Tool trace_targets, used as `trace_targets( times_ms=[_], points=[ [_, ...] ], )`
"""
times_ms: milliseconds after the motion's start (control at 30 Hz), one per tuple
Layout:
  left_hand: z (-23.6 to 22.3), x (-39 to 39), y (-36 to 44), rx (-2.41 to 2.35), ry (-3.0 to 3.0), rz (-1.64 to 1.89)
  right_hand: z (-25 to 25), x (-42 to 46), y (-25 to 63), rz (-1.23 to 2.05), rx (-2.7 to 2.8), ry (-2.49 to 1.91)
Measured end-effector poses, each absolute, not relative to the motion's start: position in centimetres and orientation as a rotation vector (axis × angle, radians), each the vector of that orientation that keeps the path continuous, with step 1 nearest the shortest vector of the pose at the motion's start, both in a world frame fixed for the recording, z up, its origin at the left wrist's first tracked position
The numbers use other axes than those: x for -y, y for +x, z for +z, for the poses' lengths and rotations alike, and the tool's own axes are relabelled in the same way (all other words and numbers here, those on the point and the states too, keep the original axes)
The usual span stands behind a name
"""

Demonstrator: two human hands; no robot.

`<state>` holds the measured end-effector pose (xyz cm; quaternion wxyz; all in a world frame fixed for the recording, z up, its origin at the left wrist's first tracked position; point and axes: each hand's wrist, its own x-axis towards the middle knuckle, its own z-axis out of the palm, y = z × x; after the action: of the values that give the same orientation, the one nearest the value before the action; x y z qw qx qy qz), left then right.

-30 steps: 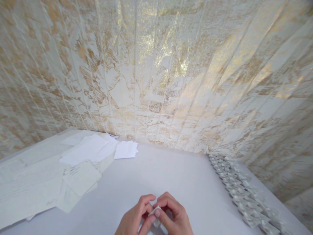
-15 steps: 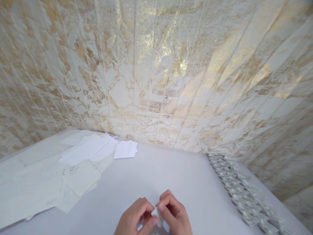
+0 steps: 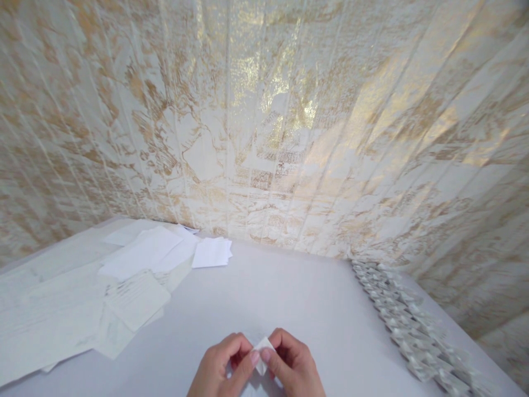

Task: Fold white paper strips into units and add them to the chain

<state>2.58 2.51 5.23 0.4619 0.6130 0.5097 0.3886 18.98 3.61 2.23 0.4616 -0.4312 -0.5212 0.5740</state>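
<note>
Between my two hands is a small folded piece of white paper (image 3: 263, 344), its pointed top showing above the thumbs. My left hand (image 3: 227, 364) pinches it from the left, thumb in front. From the right, my right hand (image 3: 295, 364) grips the same paper between thumb and curled fingers. Both thumb tips lie close together on its front face. The lower part of the paper narrows to a point below the thumbs. Both hands are at the near edge of the view, over the pale table (image 3: 281, 298).
Loose printed and blank sheets (image 3: 53, 309) cover the table's left side. A small stack of white paper squares (image 3: 211, 252) lies at the back. Rows of folded paper pieces (image 3: 397, 320) line the right side. A gold-patterned curtain (image 3: 264, 138) hangs behind the table.
The folded paper has turned so that its point faces up and its front shows. My right hand has dropped slightly, and both thumbs have come together on the paper.
</note>
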Motion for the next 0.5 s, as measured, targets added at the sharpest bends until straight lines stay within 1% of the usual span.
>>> trace_targets(
  times_ms=[300,500],
  points=[
    [4.6,-2.5,2.9,-1.229,1.618,0.976,2.4,-3.5,19.0,1.339,1.274,-1.095],
    [5.6,-2.7,2.5,-1.164,1.456,0.942,1.9,-3.4,18.4,1.38,1.235,-0.961]
  ],
)
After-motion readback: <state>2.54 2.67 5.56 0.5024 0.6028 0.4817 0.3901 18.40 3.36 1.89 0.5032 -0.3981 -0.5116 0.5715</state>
